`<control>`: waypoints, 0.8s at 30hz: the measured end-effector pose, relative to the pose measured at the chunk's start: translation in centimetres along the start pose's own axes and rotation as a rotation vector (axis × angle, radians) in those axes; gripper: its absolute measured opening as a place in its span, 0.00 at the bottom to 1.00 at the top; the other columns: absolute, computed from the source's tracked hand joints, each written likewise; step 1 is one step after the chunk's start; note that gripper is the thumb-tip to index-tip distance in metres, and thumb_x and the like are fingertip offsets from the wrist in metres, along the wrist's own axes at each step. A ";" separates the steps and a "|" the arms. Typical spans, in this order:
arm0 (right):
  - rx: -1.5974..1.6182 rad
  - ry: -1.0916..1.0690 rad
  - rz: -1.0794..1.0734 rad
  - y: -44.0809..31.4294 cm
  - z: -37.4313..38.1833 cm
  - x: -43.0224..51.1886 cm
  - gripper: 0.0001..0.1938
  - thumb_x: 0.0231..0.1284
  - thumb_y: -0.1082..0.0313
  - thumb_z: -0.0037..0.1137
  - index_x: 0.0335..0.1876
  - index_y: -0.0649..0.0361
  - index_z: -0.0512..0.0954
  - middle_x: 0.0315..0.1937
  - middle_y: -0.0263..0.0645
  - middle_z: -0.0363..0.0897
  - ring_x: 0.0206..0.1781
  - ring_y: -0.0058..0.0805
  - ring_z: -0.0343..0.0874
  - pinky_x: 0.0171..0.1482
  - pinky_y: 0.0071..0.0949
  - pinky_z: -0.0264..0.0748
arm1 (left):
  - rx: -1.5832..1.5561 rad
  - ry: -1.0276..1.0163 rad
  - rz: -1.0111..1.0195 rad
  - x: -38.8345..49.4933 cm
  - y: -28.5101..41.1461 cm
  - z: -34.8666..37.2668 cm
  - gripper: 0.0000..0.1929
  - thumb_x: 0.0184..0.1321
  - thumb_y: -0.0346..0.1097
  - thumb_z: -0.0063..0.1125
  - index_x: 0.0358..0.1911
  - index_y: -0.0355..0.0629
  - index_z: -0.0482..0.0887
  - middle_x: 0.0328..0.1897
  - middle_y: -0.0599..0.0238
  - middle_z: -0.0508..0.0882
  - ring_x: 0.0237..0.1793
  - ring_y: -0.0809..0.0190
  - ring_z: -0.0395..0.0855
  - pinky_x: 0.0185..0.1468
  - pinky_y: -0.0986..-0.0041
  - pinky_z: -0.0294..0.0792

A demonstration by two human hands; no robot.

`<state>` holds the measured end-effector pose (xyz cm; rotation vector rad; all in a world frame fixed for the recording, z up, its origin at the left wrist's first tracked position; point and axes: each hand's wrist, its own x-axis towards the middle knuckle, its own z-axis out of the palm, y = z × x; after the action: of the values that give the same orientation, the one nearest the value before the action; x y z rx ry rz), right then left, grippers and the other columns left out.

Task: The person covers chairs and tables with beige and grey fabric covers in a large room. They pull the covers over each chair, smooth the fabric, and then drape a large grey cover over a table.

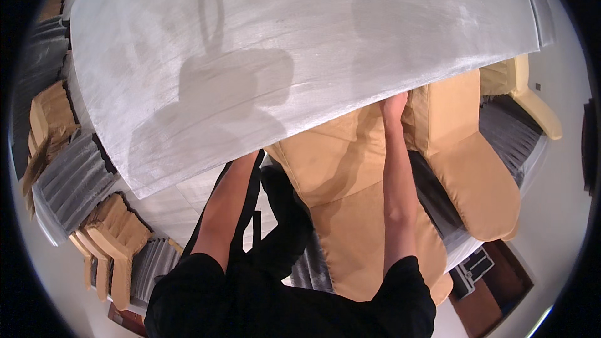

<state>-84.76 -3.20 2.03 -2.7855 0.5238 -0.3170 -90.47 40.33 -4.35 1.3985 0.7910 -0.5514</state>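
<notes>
My left forearm [225, 216] reaches under the near edge of a large grey sheet-like surface [324, 80], which hides my left hand. At the same edge, my right hand [396, 103] shows only in part, its fingertips out of sight. Whether it grips the edge or the tan cover beside it cannot be made out. Below my right arm stands a tan-covered chair or seat [347, 216], its seam running toward me. A second tan-covered seat [469, 178] is just right of that hand.
Dark pleated covers [434, 197] show between the tan seats. More tan seats [110, 249] and a grey pleated cover [73, 183] line the left side. A black case with metal trim [472, 272] sits at lower right. A pale floor [169, 209] shows below the sheet.
</notes>
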 end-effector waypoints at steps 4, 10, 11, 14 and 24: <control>0.324 -0.210 0.225 2.7 2.6 0.8 0.22 0.59 0.60 0.58 0.57 0.61 0.72 0.53 0.56 0.73 0.52 0.56 0.74 0.55 0.41 0.72 | -0.020 0.008 0.004 0.7 0.0 1.9 0.18 0.65 0.36 0.47 0.54 0.32 0.74 0.54 0.45 0.76 0.55 0.49 0.72 0.60 0.63 0.63; 0.414 -0.211 0.380 3.9 3.8 5.6 0.20 0.60 0.58 0.57 0.51 0.67 0.76 0.43 0.51 0.80 0.52 0.53 0.76 0.54 0.41 0.71 | -0.046 -0.001 0.012 2.4 1.1 4.2 0.18 0.65 0.37 0.47 0.53 0.32 0.75 0.52 0.44 0.78 0.53 0.48 0.74 0.58 0.63 0.65; 0.446 -0.190 0.382 3.9 3.8 6.5 0.21 0.60 0.58 0.56 0.51 0.67 0.75 0.44 0.51 0.79 0.53 0.53 0.76 0.55 0.41 0.70 | -0.048 -0.007 0.012 2.8 1.3 4.5 0.18 0.65 0.37 0.46 0.52 0.31 0.75 0.52 0.44 0.78 0.53 0.48 0.74 0.58 0.63 0.65; 0.512 -0.138 0.349 4.1 4.4 7.9 0.22 0.62 0.56 0.54 0.54 0.66 0.74 0.49 0.53 0.76 0.55 0.53 0.74 0.58 0.43 0.68 | -0.051 -0.026 0.012 3.7 1.6 5.4 0.18 0.66 0.37 0.46 0.51 0.31 0.76 0.51 0.44 0.78 0.52 0.48 0.75 0.57 0.63 0.65; -0.060 0.097 0.147 1.2 2.6 -2.6 0.25 0.67 0.50 0.47 0.63 0.58 0.71 0.65 0.54 0.65 0.68 0.51 0.60 0.70 0.56 0.48 | -0.041 -0.055 -0.024 4.6 2.2 5.8 0.18 0.67 0.39 0.45 0.49 0.30 0.78 0.47 0.44 0.80 0.48 0.48 0.77 0.54 0.63 0.67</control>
<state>-86.80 -2.67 -1.22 -2.7802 0.7687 -0.4114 -84.92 35.39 -6.49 1.3324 0.7714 -0.5866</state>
